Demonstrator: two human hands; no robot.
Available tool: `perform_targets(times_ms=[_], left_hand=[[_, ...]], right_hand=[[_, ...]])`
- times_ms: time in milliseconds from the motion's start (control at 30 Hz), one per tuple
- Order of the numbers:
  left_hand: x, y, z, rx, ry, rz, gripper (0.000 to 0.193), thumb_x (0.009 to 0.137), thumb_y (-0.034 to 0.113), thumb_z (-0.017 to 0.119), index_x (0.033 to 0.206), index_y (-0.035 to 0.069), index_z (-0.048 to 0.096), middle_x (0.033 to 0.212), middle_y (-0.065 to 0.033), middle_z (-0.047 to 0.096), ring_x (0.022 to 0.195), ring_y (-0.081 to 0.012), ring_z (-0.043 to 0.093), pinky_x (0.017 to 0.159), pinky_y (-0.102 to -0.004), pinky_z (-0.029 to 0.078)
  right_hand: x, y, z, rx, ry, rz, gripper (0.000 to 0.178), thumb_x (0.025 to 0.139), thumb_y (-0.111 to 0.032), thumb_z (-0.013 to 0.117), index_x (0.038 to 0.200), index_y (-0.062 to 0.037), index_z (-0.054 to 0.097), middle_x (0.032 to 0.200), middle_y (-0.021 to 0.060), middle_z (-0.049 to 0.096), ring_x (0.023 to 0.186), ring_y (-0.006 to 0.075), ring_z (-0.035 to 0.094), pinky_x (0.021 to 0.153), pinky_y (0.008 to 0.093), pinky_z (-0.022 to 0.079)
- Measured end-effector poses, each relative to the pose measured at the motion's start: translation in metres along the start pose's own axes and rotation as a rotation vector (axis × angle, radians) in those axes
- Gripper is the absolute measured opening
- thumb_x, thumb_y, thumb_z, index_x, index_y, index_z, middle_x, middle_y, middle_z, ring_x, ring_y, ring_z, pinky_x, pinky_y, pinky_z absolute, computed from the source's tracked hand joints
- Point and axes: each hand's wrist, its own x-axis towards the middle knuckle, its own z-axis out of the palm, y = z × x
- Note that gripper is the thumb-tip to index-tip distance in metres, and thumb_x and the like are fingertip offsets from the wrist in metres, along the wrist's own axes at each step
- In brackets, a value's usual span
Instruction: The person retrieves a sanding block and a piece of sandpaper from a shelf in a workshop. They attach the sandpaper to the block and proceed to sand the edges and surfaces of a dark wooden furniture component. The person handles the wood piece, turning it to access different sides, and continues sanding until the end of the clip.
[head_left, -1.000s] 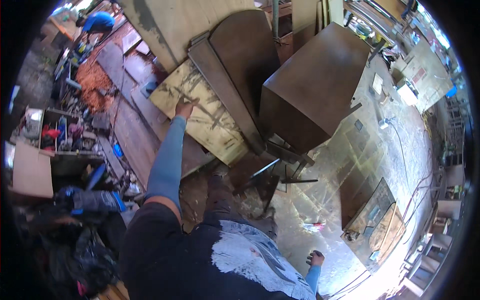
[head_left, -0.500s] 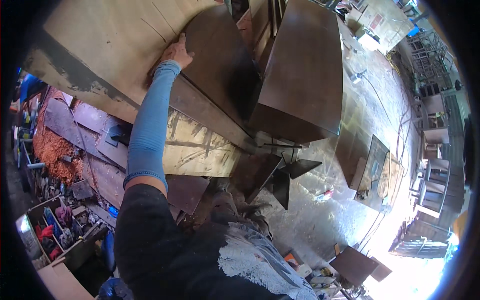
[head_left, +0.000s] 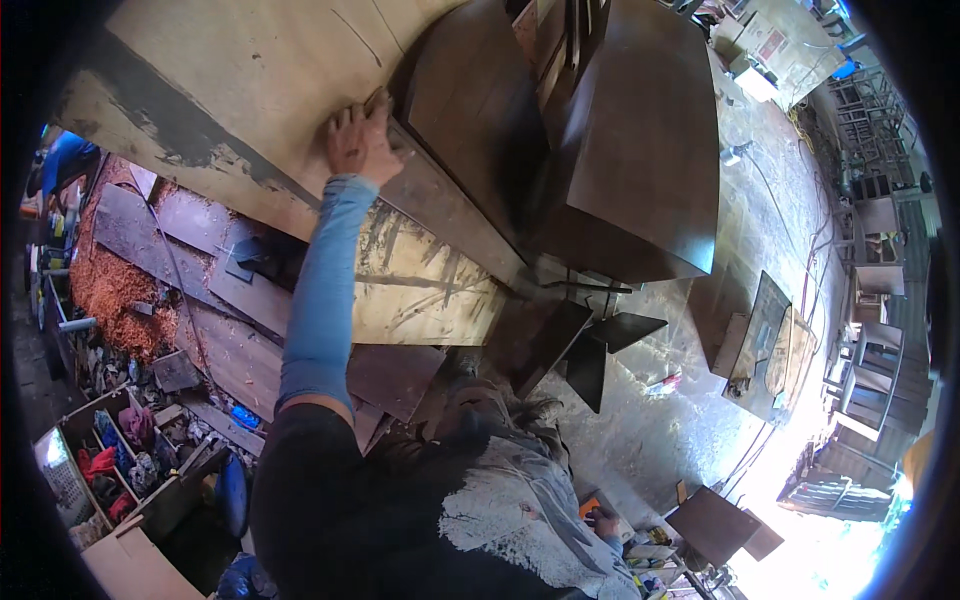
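Observation:
My left hand [head_left: 362,142], below a light blue sleeve, rests on a pale plywood sheet [head_left: 250,80] with its fingers spread. Its thumb side lies by the near end of a narrow brown board [head_left: 450,205]. Right of that board lies a dark brown curved panel [head_left: 478,90]. My right hand [head_left: 603,521] shows small and dark at the lower right, beside an orange item [head_left: 589,508]; its fingers are too unclear to read. A large dark brown wooden box-like piece [head_left: 640,140] stands to the right of the curved panel.
Reddish wood shavings [head_left: 115,300] and loose boards [head_left: 150,240] lie at left. A divided wooden bin [head_left: 150,490] with rags sits lower left. Dark metal-like blades [head_left: 590,350] stand near the floor's middle. Stacked panels [head_left: 765,340] and chairs [head_left: 870,375] are at right.
My left hand has slid back from the curved panel's edge onto the plywood, and its fingers have spread. My right hand has come into view at the lower right. The whole view has shifted slightly.

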Motion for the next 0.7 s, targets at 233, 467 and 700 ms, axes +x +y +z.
perform_targets(times_ms=[233, 467, 700], left_hand=[[0.032, 0.006, -0.001, 0.038, -0.221, -0.273, 0.094, 0.070, 0.059, 0.080, 0.143, 0.009, 0.047, 0.145, -0.0203, 0.048, 0.134, -0.0368, 0.046, 0.113, -0.0490, 0.036], [0.032, -0.024, -0.011, -0.093, -0.392, -0.127, 0.104, 0.066, 0.057, 0.083, 0.143, -0.001, 0.043, 0.144, -0.0219, 0.050, 0.133, -0.0356, 0.049, 0.113, -0.0414, 0.039], [-0.054, -0.046, 0.025, -0.365, -0.156, -0.094, 0.107, 0.068, 0.051, 0.084, 0.143, -0.007, 0.036, 0.135, -0.0320, 0.052, 0.126, -0.0431, 0.052, 0.107, -0.0443, 0.042]], right_hand=[[-0.039, -0.129, 0.019, 0.051, 0.046, -0.075, 0.033, 0.096, -0.016, 0.059, 0.125, 0.0014, 0.060, 0.100, 0.0166, 0.071, 0.071, 0.0224, 0.070, 0.051, 0.0322, 0.056], [-0.029, -0.122, 0.033, 0.031, 0.055, -0.136, 0.027, 0.090, -0.013, 0.064, 0.112, 0.0014, 0.068, 0.096, 0.0130, 0.073, 0.077, 0.0204, 0.070, 0.056, 0.0302, 0.055], [-0.019, -0.060, 0.045, -0.516, 0.075, -0.245, 0.038, 0.091, -0.032, 0.064, 0.115, -0.0035, 0.069, 0.102, 0.0164, 0.073, 0.087, 0.0321, 0.071, 0.072, 0.0419, 0.057]])
